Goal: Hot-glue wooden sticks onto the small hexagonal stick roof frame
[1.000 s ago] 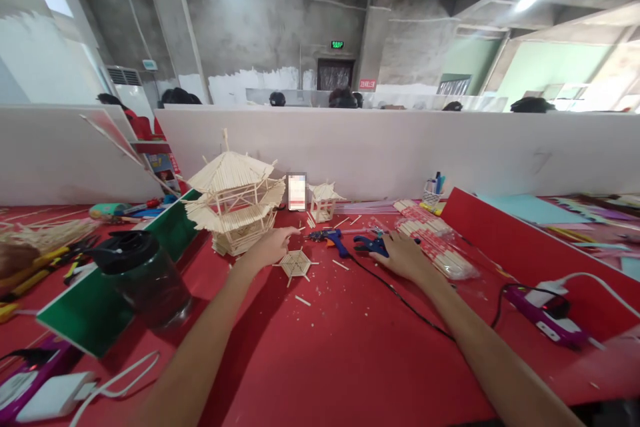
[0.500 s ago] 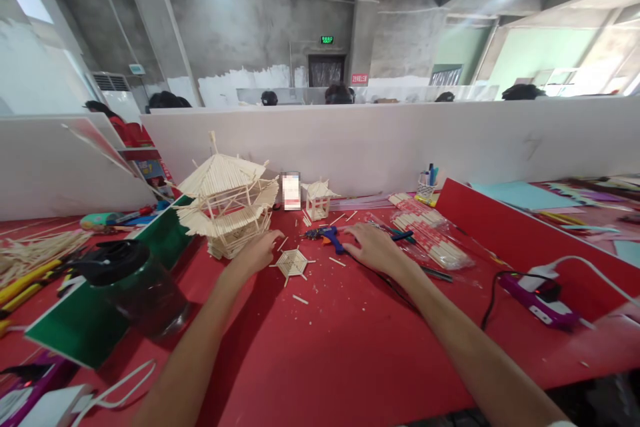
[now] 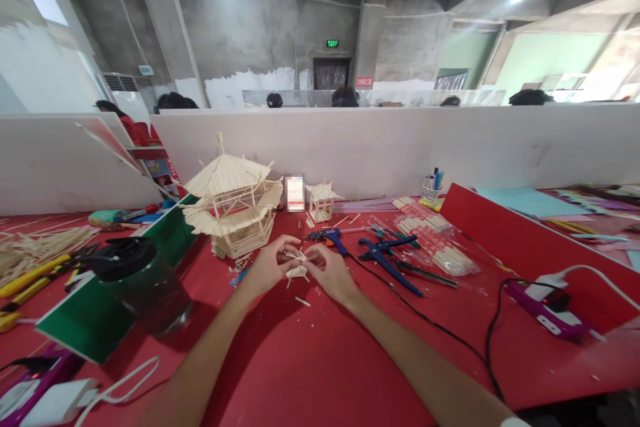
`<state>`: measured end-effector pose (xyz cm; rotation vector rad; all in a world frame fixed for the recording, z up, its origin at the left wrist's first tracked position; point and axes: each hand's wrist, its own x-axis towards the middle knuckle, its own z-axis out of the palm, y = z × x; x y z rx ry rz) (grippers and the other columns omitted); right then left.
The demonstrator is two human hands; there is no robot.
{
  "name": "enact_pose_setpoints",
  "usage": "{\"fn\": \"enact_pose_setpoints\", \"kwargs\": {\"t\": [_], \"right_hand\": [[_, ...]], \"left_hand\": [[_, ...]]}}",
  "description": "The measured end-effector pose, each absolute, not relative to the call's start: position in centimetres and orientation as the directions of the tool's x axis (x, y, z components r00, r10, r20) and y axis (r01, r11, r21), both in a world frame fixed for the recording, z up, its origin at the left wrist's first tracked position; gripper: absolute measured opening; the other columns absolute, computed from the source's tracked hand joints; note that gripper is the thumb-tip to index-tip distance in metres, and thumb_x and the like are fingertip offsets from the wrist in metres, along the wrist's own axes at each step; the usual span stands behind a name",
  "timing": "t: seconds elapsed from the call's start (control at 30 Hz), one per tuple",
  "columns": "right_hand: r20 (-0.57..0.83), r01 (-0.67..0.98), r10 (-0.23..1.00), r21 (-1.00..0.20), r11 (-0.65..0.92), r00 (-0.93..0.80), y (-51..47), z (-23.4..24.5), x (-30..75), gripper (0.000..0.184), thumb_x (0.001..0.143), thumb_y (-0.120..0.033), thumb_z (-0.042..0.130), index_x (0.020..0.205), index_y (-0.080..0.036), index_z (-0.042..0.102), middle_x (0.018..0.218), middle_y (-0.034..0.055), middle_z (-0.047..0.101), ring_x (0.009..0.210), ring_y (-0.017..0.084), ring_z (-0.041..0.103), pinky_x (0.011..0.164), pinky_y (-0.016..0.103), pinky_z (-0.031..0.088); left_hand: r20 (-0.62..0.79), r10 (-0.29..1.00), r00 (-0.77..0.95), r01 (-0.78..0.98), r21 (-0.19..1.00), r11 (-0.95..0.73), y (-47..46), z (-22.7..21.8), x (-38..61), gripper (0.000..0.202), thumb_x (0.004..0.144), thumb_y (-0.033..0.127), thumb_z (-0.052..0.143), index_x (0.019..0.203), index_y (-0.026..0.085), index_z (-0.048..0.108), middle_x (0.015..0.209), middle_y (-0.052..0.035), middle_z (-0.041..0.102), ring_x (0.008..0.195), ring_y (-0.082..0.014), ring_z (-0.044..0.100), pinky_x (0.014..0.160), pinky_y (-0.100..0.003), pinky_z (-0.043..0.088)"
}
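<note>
My left hand (image 3: 269, 264) and my right hand (image 3: 329, 269) meet over the red table (image 3: 320, 353), both pinched on a small hexagonal web of thin wooden sticks (image 3: 297, 271) held between them just above the surface. A tall two-tier stick pagoda model (image 3: 231, 203) stands just behind my left hand. A small stick pavilion (image 3: 321, 200) sits further back by the white partition. A blue glue gun (image 3: 327, 235) lies just behind my right hand.
Blue-handled cutters (image 3: 389, 255) and bags of sticks (image 3: 433, 233) lie to the right, with a black cable (image 3: 435, 325) running toward me. A dark lidded jar (image 3: 137, 281) and a green board (image 3: 100, 307) stand left. A purple power strip (image 3: 547, 313) lies right. Loose stick bits dot the table.
My right hand left the cutters and came left to the stick web. My left hand shifted onto it, and both hands have picked the web up off the table.
</note>
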<state>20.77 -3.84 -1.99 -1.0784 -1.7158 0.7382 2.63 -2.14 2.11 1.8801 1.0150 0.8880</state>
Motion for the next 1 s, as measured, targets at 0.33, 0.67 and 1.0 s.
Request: {"fn": "enact_pose_setpoints", "kwargs": {"t": [0.33, 0.67, 1.0], "right_hand": [[0.362, 0.085, 0.92, -0.922, 0.377, -0.15, -3.8, -2.3, 21.5, 0.022, 0.08, -0.042, 0.063, 0.079, -0.02, 0.062, 0.074, 0.0007, 0.065, 0.065, 0.015, 0.059, 0.058, 0.025, 0.05], [0.265, -0.146, 0.947, -0.96, 0.24, -0.18, -3.1, -3.0, 21.8, 0.031, 0.074, -0.048, 0.07, 0.073, -0.018, 0.063, 0.062, -0.0017, 0.062, 0.048, 0.011, 0.052, 0.045, 0.024, 0.046], [0.12, -0.256, 0.962, -0.965, 0.054, -0.246, -3.9, -2.1, 22.0, 0.031, 0.069, -0.047, 0.076, 0.071, -0.017, 0.067, 0.065, 0.0001, 0.068, 0.051, 0.011, 0.058, 0.049, 0.023, 0.047]], "left_hand": [[0.284, 0.866, 0.411, 0.419, 0.785, -0.456, -2.4, 0.9, 4.1, 0.027, 0.082, 0.044, 0.065, 0.089, 0.018, 0.063, 0.082, -0.0011, 0.065, 0.071, -0.0148, 0.061, 0.068, -0.027, 0.05], [0.459, 0.779, 0.427, 0.491, 0.606, -0.626, -2.6, 0.3, 4.2, 0.03, 0.091, 0.042, 0.056, 0.078, 0.018, 0.069, 0.075, -0.0015, 0.064, 0.073, -0.0146, 0.057, 0.069, -0.025, 0.043], [0.429, 0.682, 0.593, 0.544, 0.41, -0.732, -3.6, 0.7, 3.9, 0.034, 0.1, 0.029, 0.034, 0.089, 0.02, 0.064, 0.09, -0.0047, 0.06, 0.081, -0.015, 0.056, 0.074, -0.025, 0.043]]}}
